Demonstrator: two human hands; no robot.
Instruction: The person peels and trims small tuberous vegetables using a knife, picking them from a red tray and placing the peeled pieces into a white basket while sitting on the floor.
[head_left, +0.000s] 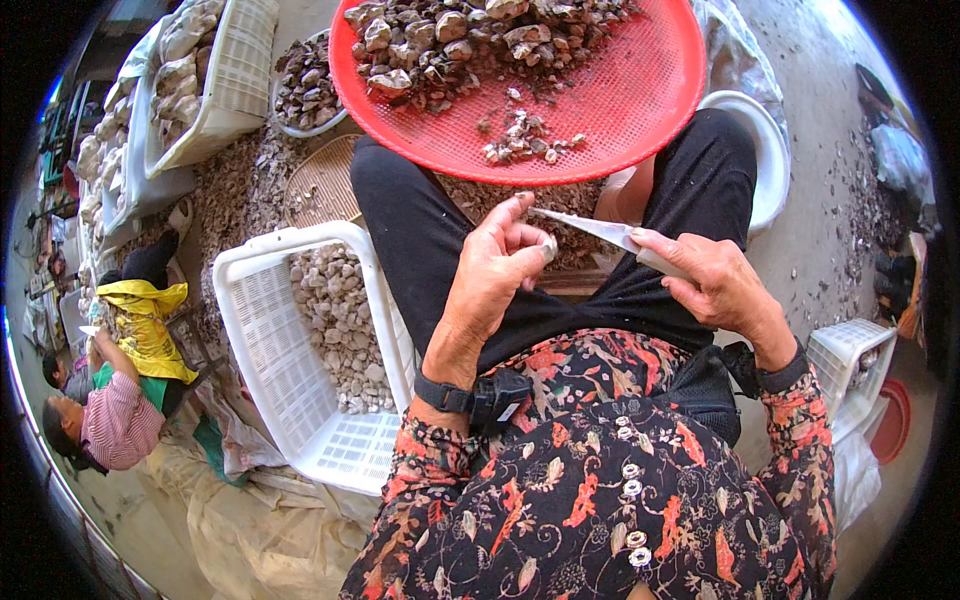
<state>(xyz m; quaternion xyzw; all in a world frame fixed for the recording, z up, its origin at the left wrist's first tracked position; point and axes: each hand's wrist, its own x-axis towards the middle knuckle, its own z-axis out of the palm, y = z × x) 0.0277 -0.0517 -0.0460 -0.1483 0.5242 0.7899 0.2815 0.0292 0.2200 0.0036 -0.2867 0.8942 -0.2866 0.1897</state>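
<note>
My right hand (712, 281) is closed around the pale handle of a knife (589, 225), whose narrow blade points left. The blade's tip is close to the fingers of my left hand (502, 251), which are bent, with something small and pale at the thumb tip; whether that is a held piece or the thumbnail I cannot tell. Above both hands, a red mesh plastic tray (450, 142) lies over my knees. Rough brown lumps (450, 45), perhaps dried mushrooms or roots, are heaped at its far side, and small pale scraps (525, 139) lie nearer me.
At my left stands a white plastic basket (262, 360) with pale trimmed lumps (341, 322). A bowl of dark pieces (307, 90), a woven tray (322, 184) and filled crates (232, 82) are beyond. A co-worker (124, 420) sits far left. A white basin (769, 165) is beside my right knee.
</note>
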